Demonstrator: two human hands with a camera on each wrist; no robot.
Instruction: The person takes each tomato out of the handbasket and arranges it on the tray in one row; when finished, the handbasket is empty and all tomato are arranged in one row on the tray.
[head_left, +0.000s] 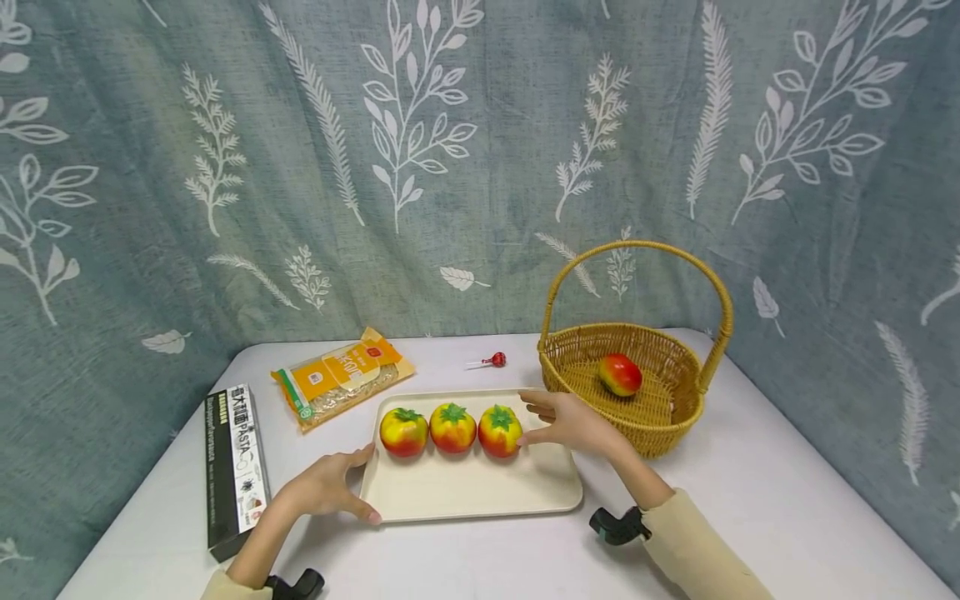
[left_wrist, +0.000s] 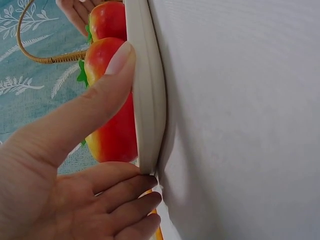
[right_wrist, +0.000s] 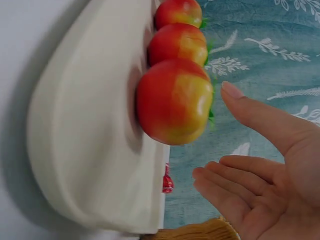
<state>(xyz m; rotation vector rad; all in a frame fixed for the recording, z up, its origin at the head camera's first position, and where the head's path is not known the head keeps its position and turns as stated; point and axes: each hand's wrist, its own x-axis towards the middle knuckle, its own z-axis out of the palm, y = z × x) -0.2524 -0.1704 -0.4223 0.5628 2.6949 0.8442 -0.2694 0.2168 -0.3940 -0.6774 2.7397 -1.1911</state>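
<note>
Three red-and-yellow fruits with green leafy tops, resembling tomatoes or persimmons, stand in a row on a cream tray point(head_left: 472, 494): a left fruit point(head_left: 404, 432), a middle fruit point(head_left: 453, 428) and a right fruit point(head_left: 499, 432). My left hand point(head_left: 330, 486) is at the tray's left end, thumb by the front corner and fingers along the side. In the left wrist view its thumb point(left_wrist: 107, 95) lies against the tray's rim. My right hand point(head_left: 573, 423) hovers over the tray's right part, fingers spread. In the right wrist view, its thumb point(right_wrist: 250, 107) is beside the nearest fruit with a small gap.
A wicker basket point(head_left: 600, 411) with a tall handle stands at the back right, a red-and-yellow fruit point(head_left: 620, 375) inside. Behind the tray lie a red lollipop point(head_left: 498, 359) and an orange-labelled food bag point(head_left: 345, 375). A black-and-white pasta box point(head_left: 234, 467) lies at left.
</note>
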